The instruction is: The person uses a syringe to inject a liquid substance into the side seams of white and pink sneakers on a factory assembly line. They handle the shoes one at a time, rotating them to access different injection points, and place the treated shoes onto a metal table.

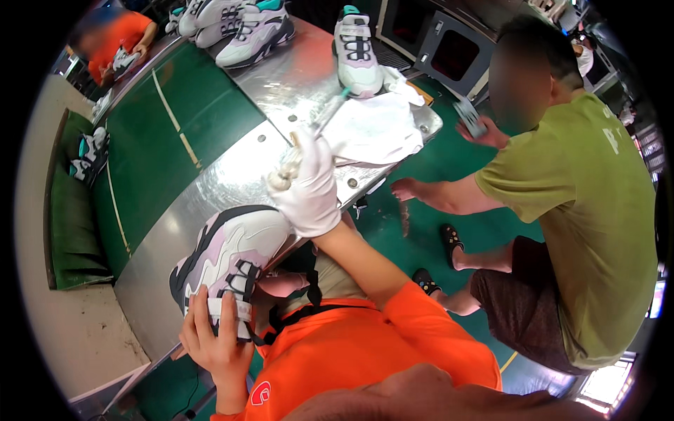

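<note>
My left hand [217, 337] is bare and wraps round the strap and ankle end of a white, lilac and black sneaker [246, 235]. The shoe is tilted on its side at the metal table's near edge, its toe toward my right hand. My right hand [309, 193] wears a white glove with stained fingertips and is closed just above the toe. From its fingers a slim, pale stick-like tool [330, 111] points up and away, blurred, so its kind is unclear. Beyond it, a white cloth [379, 130] lies on the table, beside another matching sneaker [358, 59].
Several similar sneakers stand at the table's far left [256, 35]. A green conveyor belt [189, 105] runs along the left, carrying more shoes [90, 154]. A co-worker in an olive shirt [569, 168] sits close on the right; another in orange [119, 42] handles a shoe far left.
</note>
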Action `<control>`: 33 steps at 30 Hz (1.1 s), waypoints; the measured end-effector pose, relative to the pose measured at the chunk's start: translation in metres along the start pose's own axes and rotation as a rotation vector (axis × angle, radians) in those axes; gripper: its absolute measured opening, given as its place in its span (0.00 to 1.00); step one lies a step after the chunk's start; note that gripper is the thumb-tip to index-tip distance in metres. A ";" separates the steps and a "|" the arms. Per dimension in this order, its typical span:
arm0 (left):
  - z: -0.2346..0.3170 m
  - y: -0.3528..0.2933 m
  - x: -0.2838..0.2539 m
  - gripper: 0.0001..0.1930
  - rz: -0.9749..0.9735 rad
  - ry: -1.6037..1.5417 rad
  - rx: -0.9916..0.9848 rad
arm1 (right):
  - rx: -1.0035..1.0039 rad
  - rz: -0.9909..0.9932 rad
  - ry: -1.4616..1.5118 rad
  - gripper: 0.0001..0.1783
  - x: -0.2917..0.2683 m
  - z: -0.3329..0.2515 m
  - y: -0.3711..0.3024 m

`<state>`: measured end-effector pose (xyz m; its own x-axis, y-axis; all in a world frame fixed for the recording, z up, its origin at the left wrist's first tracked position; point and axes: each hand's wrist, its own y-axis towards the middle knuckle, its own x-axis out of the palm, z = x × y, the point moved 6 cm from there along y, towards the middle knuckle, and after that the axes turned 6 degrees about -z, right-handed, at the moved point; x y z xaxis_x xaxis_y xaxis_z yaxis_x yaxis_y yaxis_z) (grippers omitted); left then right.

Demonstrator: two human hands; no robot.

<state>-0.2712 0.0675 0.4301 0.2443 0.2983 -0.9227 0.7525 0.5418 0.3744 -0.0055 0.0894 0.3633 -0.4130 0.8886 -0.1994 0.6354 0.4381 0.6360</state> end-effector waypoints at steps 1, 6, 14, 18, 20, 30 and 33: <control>-0.001 -0.001 0.001 0.25 0.000 0.010 0.002 | -0.042 0.001 -0.082 0.46 -0.001 -0.008 0.000; 0.002 0.002 0.000 0.24 0.007 0.000 0.014 | -0.111 0.167 -0.138 0.43 -0.016 -0.026 -0.006; 0.001 0.005 -0.002 0.22 0.019 -0.005 -0.001 | 0.060 0.077 0.031 0.51 -0.016 -0.027 -0.021; -0.003 0.008 -0.004 0.18 0.000 0.000 -0.017 | 0.240 -0.192 0.154 0.54 -0.062 -0.029 -0.028; -0.004 0.008 -0.004 0.18 0.005 -0.006 -0.012 | 0.391 -0.195 0.301 0.55 -0.083 -0.006 -0.041; -0.001 0.006 -0.005 0.25 -0.059 0.021 -0.006 | 0.768 -0.533 0.857 0.52 -0.116 -0.011 -0.081; -0.001 0.005 -0.003 0.22 -0.027 0.021 -0.018 | 0.897 -0.537 1.026 0.56 -0.109 -0.035 -0.083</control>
<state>-0.2686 0.0697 0.4348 0.2112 0.2998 -0.9303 0.7472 0.5641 0.3514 -0.0361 -0.0486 0.3581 -0.7556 0.2786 0.5929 0.2846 0.9548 -0.0860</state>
